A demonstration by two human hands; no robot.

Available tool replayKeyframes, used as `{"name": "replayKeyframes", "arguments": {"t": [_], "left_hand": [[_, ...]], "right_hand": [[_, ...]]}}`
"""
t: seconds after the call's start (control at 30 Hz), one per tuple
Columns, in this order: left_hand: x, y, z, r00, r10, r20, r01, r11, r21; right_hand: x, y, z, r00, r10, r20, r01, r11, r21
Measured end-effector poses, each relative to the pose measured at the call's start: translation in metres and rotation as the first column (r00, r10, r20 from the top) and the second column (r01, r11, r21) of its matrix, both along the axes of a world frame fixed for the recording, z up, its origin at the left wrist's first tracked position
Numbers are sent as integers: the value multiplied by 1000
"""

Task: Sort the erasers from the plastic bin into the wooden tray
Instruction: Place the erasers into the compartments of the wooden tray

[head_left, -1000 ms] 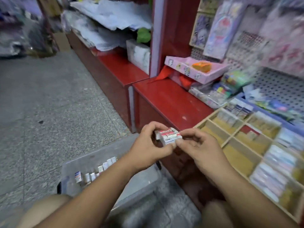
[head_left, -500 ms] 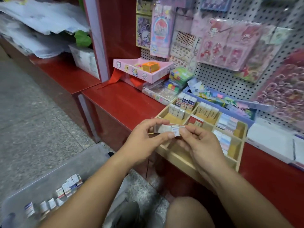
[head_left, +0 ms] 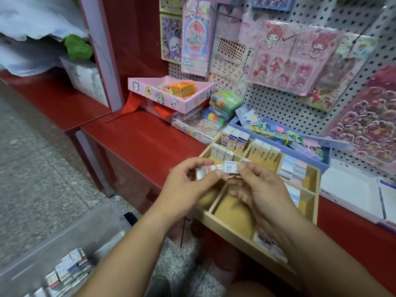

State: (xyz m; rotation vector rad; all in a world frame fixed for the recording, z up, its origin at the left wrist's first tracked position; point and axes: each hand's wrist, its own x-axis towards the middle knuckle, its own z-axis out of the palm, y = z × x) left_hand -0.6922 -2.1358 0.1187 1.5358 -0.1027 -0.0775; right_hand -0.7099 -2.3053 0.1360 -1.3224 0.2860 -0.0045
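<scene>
Both hands hover over the near-left part of the wooden tray, which sits on the red counter and is split into compartments. My left hand grips a small bundle of white erasers with red bands. My right hand pinches one eraser with a blue-printed label between thumb and forefinger, right beside the bundle. Far compartments hold upright rows of sleeved erasers. The clear plastic bin stands on the floor at lower left with several erasers inside.
A pink cardboard box with an orange block, stacked colourful packs and a blue tray of trinkets crowd the counter behind the wooden tray. Sticker sheets hang on the pegboard. Grey stone floor lies at left.
The view has swung right and closer to the wooden tray. My hands have moved over its near compartments, and my right hand has drawn one eraser off the bundle.
</scene>
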Motion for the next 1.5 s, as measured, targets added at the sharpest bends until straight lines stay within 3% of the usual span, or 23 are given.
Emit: {"name": "replayKeyframes", "arguments": {"t": [0.1, 0.2, 0.3, 0.37, 0.47, 0.6, 0.87, 1.37, 1.47, 1.5], "left_hand": [[9, 1, -4, 998, 59, -29, -58, 998, 5], [17, 3, -9, 991, 123, -60, -123, 992, 3], [22, 3, -10, 982, 165, -91, -169, 985, -29], [23, 2, -9, 980, 188, -61, -188, 982, -1], [25, 2, -10, 973, 221, -62, -221, 975, 9], [27, 1, -9, 973, 222, -68, -221, 975, 20], [31, 6, -10, 964, 263, -48, -262, 964, 36], [36, 18, -11, 947, 314, -67, -314, 949, 12], [36, 17, -10, 947, 316, -57, -316, 949, 10], [36, 17, -10, 949, 312, -52, -312, 950, 9]], "right_hand": [[15, -9, 1, 995, -96, 6, 96, 995, -22], [35, -23, -1, 992, -119, 29, 122, 933, -338], [58, -32, -3, 993, -79, 86, 117, 694, -710], [70, -34, 0, 996, -25, 88, 89, 507, -858], [83, -37, 5, 996, 77, 38, 14, 298, -954], [94, -35, 5, 988, 143, -58, -83, 173, -981], [95, -18, -3, 975, 220, -14, -58, 198, -978], [132, 18, -24, 979, 201, 42, 56, -66, -996], [132, 16, -21, 981, 195, 24, 36, -56, -998], [129, 15, -18, 979, 202, 39, 41, -5, -999]]}}
